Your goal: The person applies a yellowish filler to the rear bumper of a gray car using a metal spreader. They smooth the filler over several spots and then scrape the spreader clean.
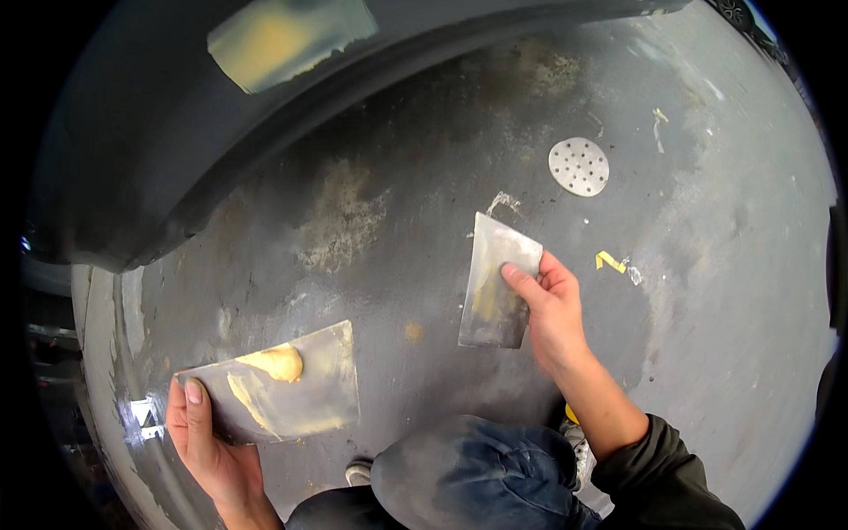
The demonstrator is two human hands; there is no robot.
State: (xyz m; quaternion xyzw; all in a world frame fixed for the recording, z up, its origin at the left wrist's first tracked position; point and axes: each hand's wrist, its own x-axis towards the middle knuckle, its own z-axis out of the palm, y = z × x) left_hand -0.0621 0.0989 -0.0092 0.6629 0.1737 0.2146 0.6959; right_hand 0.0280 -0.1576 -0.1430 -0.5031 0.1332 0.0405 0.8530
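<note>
- Stained grey floor (415,256) spans the centre.
- Left hand (210,446), lower left, grips a paste-smeared plate (318,389), thumb on top.
- Right hand (558,320), right of centre, pinches a thin sheet (496,252).

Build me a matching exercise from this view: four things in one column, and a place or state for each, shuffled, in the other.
Things:
1. Larger plate
2. Smaller plate
3. Perforated disc
4. Yellow-centred patch

Places and states:
A. Gripped in the right hand
B. On the dark curved panel
C. Bearing a mound of yellowish paste
D. Lying on the grey floor

Pairs: 1-C, 2-A, 3-D, 4-B
</note>
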